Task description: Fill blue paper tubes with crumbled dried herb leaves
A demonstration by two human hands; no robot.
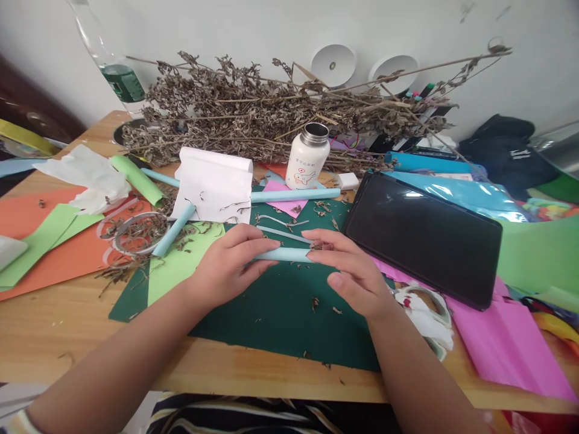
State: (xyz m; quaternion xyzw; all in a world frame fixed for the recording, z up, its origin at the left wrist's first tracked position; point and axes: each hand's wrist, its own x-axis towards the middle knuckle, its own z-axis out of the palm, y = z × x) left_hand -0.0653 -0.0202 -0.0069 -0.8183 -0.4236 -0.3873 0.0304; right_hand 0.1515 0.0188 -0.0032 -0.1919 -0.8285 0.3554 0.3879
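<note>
A light blue rolled paper tube [289, 254] lies crosswise over dark green paper [289, 307]. My left hand [233, 262] pinches its left end between thumb and fingers. At the other end, the outstretched fingers of my right hand [350, 271] touch the tube, while the thumb stands apart from it. Just beyond are thin pale paper strips [283, 231]. Another blue tube [174, 230] rests left of my left hand, and a further blue tube [296, 194] lies behind, partly hidden by curled white paper [215, 187].
A lidless white bottle [308, 157] stands behind the tubes, before dried branches [235, 102]. On the right lie a black tablet [425, 235], a tape roll [427, 316] and pink paper [511, 337]. Orange paper [85, 259] and a tape ring [140, 234] with dry leaves are left.
</note>
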